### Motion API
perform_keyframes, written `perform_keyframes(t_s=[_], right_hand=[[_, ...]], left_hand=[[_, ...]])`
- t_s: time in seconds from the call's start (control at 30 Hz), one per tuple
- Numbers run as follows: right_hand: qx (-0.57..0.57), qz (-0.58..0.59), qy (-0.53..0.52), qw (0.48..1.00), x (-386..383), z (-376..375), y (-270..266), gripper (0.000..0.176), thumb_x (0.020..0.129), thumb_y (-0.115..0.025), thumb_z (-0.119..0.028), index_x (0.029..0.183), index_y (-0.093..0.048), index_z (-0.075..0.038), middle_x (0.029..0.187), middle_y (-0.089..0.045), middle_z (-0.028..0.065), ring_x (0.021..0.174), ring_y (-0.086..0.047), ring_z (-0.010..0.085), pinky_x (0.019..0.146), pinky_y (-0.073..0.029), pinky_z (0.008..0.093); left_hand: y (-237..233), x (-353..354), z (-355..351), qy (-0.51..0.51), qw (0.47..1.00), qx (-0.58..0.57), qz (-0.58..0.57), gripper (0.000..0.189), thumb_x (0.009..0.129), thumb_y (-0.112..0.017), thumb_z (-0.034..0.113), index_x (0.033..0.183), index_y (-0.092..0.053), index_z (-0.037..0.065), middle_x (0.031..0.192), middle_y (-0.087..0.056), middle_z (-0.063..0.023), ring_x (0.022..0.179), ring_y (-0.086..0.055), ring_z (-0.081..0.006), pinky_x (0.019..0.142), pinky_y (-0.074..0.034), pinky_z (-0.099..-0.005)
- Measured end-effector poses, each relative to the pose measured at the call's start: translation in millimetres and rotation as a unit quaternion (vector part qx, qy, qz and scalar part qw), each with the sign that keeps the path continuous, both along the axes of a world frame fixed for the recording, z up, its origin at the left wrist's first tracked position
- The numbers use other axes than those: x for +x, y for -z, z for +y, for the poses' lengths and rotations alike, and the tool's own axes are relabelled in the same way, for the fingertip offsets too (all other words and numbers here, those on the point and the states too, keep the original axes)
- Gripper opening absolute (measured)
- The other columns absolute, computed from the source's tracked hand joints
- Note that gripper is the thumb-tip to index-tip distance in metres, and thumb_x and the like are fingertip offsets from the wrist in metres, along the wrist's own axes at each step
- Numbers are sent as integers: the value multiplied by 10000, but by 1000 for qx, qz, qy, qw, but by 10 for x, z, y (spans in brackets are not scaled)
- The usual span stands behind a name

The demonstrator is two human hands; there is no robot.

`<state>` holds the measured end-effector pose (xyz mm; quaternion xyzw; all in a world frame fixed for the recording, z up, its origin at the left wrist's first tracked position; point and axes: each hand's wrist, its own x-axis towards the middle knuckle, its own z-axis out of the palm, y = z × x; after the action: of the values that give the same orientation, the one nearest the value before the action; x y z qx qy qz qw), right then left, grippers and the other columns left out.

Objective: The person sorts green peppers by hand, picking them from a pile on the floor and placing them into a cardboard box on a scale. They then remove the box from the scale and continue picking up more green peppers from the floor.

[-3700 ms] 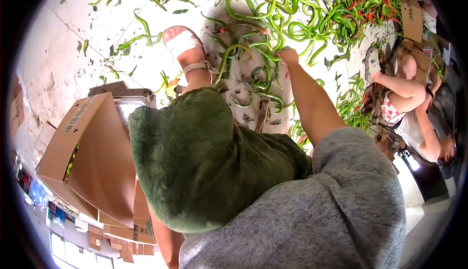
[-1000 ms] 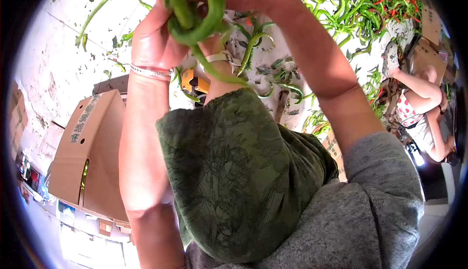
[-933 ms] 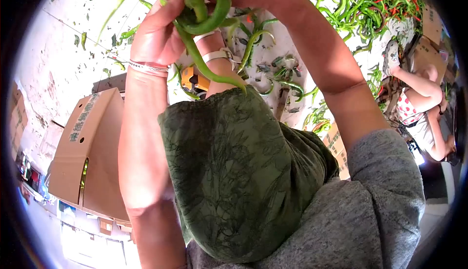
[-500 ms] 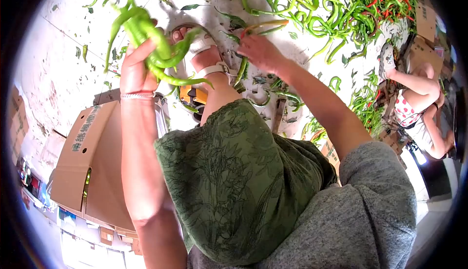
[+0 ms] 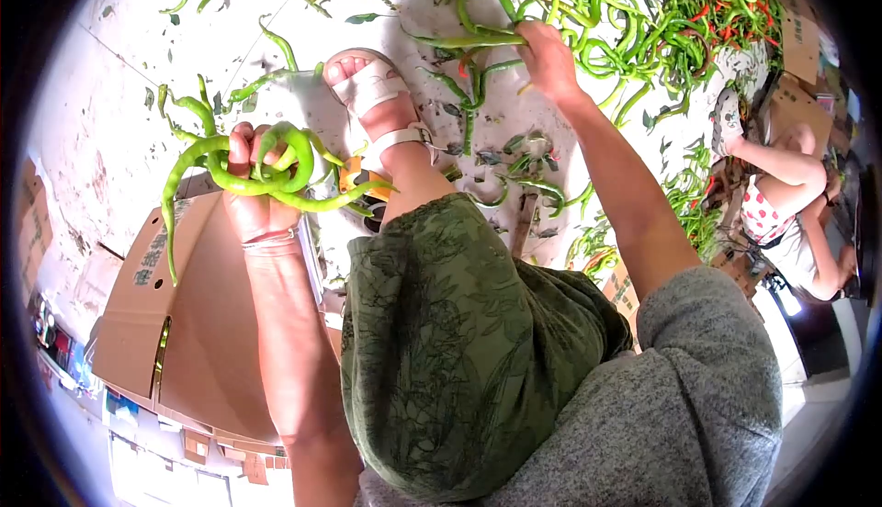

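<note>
Several long green chili peppers (image 5: pixel 292 169) lie curled in my left hand (image 5: pixel 253 204), its fingers bent around them over the cardboard box's edge. One long pepper of the bunch dangles on the left. My right hand (image 5: pixel 549 66) pinches the end of a long green pepper (image 5: pixel 473 41) above the floor, at the edge of a wide spread of green peppers (image 5: pixel 606 11). Below it, a few more green peppers (image 5: pixel 469 94) lie on the floor beside my sandal (image 5: pixel 367 89).
An open cardboard box (image 5: pixel 211 314) stands at left below my left hand. At the back right lies a heap of green and red peppers (image 5: pixel 717 2). Another person (image 5: pixel 781 190) sits at far right near more boxes. Leaves and stray peppers (image 5: pixel 280 48) litter the pale floor.
My left hand has come down and toward the box with its bunch of peppers. My right hand has moved up and right and now has a long green pepper in its fingers.
</note>
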<state>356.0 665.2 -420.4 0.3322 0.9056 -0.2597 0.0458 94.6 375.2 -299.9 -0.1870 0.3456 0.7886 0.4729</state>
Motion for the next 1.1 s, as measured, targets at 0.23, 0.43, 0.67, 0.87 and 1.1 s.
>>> perform_keyframes(t_s=[0.23, 0.43, 0.67, 0.87, 1.1], right_hand=[[6, -106, -85, 991, -173, 56, 258, 293, 781, -604, -172, 1071, -563, -158, 940, -542, 107, 913, -546, 321, 739, -463, 392], [-272, -162, 28, 948, 284, -11, -392, 251, 807, -612, -263, 1002, -580, -108, 914, -592, 68, 792, -574, 249, 739, -444, 372], [-515, -50, 237, 822, 944, -399, -157, 148, 813, -638, -193, 918, -620, -90, 717, -532, -10, 638, -491, 94, 574, -429, 247], [-356, 117, 584, 720, 273, -752, 222, 275, 769, -697, -250, 871, -620, -7, 655, -521, 27, 523, -470, 119, 462, -424, 260], [-298, 67, 670, 677, -51, -596, 393, 222, 715, -706, -183, 760, -588, 0, 606, -516, 58, 466, -459, 153, 438, -408, 311]], left_hand=[[28, -48, -8, -23, 998, 50, -40, 150, 910, -519, 246, 899, -548, 100, 710, -460, 6, 696, -496, -149, 671, -462, -330], [42, -73, -90, -23, 997, 61, -48, 173, 918, -508, 257, 911, -573, 97, 730, -514, -15, 733, -538, -158, 706, -461, -340], [61, 2, -152, -24, 999, 17, -41, 158, 922, -500, 253, 923, -544, 101, 729, -494, -12, 745, -527, -156, 729, -459, -353], [-1, 31, -110, -22, 998, 26, -46, 145, 910, -523, 249, 900, -524, 104, 725, -471, 1, 737, -511, -150, 687, -461, -332], [-38, -22, -25, -34, 997, 38, -53, 139, 900, -539, 243, 885, -518, 106, 688, -401, 22, 700, -465, -140, 671, -425, -310]])
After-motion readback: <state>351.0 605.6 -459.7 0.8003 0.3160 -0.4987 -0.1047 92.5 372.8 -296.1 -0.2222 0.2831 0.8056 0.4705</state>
